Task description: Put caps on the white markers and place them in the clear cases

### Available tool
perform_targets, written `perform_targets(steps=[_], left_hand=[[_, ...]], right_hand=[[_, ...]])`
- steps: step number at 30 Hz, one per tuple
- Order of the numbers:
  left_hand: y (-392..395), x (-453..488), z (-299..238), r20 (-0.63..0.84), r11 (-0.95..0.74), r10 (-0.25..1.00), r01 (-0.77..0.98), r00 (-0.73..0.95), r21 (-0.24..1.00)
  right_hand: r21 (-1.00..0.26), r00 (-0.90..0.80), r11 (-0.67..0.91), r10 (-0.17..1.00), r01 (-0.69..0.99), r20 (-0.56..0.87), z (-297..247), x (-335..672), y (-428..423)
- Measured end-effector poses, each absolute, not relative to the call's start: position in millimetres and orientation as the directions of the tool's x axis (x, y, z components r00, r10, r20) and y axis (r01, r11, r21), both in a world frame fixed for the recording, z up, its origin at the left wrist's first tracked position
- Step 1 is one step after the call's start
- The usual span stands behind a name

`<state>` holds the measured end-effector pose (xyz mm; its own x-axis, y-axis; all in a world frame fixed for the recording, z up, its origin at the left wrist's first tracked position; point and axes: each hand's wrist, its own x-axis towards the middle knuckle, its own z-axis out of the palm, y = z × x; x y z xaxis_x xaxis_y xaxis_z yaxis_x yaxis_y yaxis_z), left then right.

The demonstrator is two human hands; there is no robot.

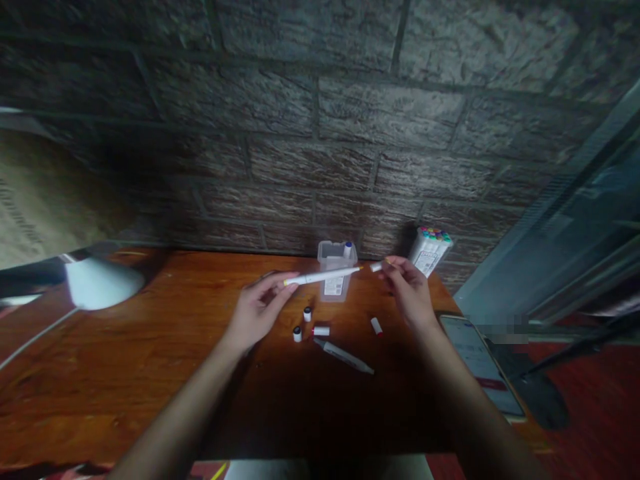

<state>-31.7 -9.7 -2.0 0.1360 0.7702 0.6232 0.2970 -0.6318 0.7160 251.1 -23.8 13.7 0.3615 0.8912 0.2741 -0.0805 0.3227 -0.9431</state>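
My left hand pinches a white marker by its yellow end and holds it level above the wooden table. Its bare tip points right. My right hand pinches a small white cap just off that tip, not touching it. On the table below lie an uncapped grey-tipped marker, two small dark-ended caps, a red-banded cap and another red-ended cap.
A clear plastic box with one marker in it stands behind the hands. A case full of markers leans by the brick wall. A phone lies at the right edge. A white lamp head hangs at left.
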Motion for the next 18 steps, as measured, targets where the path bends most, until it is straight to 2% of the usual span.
perform_targets(steps=[6,13,18], left_hand=[[-11,-30,-4,0.638,-0.650,0.754,0.319,0.158,0.690],[-13,-28,-5,0.625,-0.662,0.749,0.308,0.223,0.683],[-13,-31,-3,0.633,-0.714,0.698,0.393,0.335,0.579]], right_hand=[[-0.959,0.290,0.235,0.939,-0.156,0.183,13,252,-33],[-0.973,0.111,0.224,0.970,-0.047,0.218,10,246,-35],[-0.950,0.025,0.273,0.960,0.152,0.280,9,247,-38]])
